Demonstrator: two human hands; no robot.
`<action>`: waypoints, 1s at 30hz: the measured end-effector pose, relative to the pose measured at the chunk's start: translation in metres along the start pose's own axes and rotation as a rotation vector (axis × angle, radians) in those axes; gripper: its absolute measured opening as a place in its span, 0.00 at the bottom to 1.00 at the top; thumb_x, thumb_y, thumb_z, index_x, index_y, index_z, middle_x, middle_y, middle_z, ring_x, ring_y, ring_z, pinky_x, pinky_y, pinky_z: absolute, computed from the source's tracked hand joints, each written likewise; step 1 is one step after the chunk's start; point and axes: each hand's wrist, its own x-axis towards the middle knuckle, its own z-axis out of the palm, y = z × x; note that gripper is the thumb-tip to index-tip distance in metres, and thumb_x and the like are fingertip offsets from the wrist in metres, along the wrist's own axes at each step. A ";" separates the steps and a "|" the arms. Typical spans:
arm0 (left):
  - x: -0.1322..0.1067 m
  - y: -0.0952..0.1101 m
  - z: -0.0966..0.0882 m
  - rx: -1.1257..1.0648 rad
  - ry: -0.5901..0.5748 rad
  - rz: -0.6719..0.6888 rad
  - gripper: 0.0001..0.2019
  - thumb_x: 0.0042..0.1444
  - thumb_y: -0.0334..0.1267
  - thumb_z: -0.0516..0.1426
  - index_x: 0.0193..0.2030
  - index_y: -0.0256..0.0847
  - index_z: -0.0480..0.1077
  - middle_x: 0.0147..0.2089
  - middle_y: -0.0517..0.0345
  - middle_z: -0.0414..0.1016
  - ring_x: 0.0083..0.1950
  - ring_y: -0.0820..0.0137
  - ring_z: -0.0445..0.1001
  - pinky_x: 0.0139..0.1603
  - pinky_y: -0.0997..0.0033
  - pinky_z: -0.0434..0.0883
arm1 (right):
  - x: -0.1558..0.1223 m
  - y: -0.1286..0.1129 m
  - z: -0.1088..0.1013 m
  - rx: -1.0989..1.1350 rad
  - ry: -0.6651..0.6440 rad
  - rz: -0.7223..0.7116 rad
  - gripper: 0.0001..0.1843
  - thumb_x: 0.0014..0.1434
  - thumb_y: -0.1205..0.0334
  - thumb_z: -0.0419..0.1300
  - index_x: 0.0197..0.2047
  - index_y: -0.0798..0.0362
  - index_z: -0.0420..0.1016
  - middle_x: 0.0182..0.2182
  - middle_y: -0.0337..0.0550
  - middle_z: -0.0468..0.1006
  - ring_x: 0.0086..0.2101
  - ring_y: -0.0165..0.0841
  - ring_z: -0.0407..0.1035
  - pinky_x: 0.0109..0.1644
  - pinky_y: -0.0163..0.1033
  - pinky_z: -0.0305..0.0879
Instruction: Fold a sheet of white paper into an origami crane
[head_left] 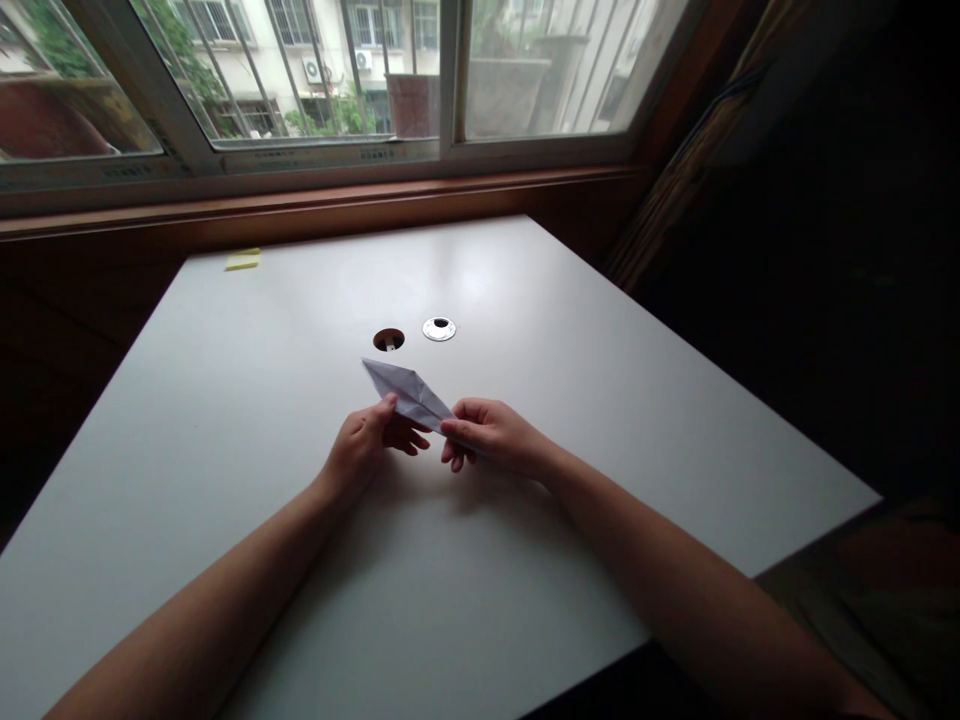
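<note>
The single view looks from the person's head, above the near side of a wide, smooth white table (187,400), facing forward and down across it. It reaches past the reddish-brown wooden sill (300,202) to a pale-framed glass window (450,90) at the far side. The camera leans, so the sill rises toward the right. Bare forearms enter from near left and near right; the left hand (364,437), right hand (495,432) and pale, pointed folded paper (409,392) sit around mid-view.
</note>
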 end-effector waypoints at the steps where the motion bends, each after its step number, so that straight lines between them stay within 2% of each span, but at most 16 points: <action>1: 0.000 0.000 0.000 -0.009 0.028 0.009 0.24 0.62 0.53 0.51 0.35 0.31 0.76 0.33 0.43 0.81 0.29 0.64 0.79 0.30 0.67 0.74 | 0.000 0.000 0.000 0.000 0.001 -0.005 0.19 0.59 0.46 0.63 0.35 0.55 0.68 0.28 0.43 0.81 0.25 0.28 0.75 0.27 0.31 0.62; 6: 0.002 0.001 -0.001 -0.103 0.103 0.031 0.22 0.62 0.53 0.49 0.33 0.34 0.72 0.32 0.47 0.80 0.28 0.65 0.78 0.29 0.67 0.73 | 0.000 0.001 -0.003 0.030 0.011 -0.033 0.20 0.59 0.46 0.63 0.34 0.56 0.68 0.28 0.44 0.81 0.25 0.28 0.74 0.27 0.31 0.62; 11: 0.001 0.000 -0.001 -0.104 0.042 0.096 0.18 0.62 0.50 0.52 0.34 0.35 0.70 0.33 0.52 0.79 0.30 0.67 0.78 0.29 0.71 0.72 | -0.001 0.003 -0.003 0.058 0.011 -0.037 0.19 0.60 0.47 0.63 0.34 0.56 0.68 0.28 0.43 0.81 0.24 0.27 0.74 0.26 0.30 0.60; 16: -0.001 -0.002 -0.003 0.036 -0.065 0.144 0.18 0.60 0.52 0.56 0.40 0.36 0.72 0.36 0.51 0.79 0.32 0.68 0.78 0.31 0.71 0.72 | -0.001 0.003 -0.003 0.032 -0.012 -0.036 0.19 0.60 0.47 0.63 0.35 0.56 0.69 0.27 0.43 0.81 0.24 0.26 0.73 0.27 0.30 0.60; 23: -0.002 0.002 -0.005 0.349 -0.058 0.097 0.18 0.55 0.52 0.61 0.29 0.36 0.76 0.27 0.53 0.78 0.30 0.68 0.75 0.32 0.72 0.70 | -0.001 0.005 -0.002 -0.065 -0.067 -0.024 0.19 0.60 0.46 0.62 0.35 0.55 0.70 0.28 0.43 0.81 0.25 0.28 0.75 0.26 0.31 0.61; 30: -0.001 -0.002 -0.006 0.275 0.015 0.105 0.15 0.53 0.48 0.63 0.31 0.35 0.76 0.26 0.53 0.77 0.28 0.68 0.74 0.31 0.71 0.69 | -0.002 0.005 0.001 -0.143 -0.054 -0.014 0.19 0.59 0.44 0.62 0.36 0.54 0.71 0.28 0.42 0.82 0.26 0.30 0.76 0.28 0.32 0.63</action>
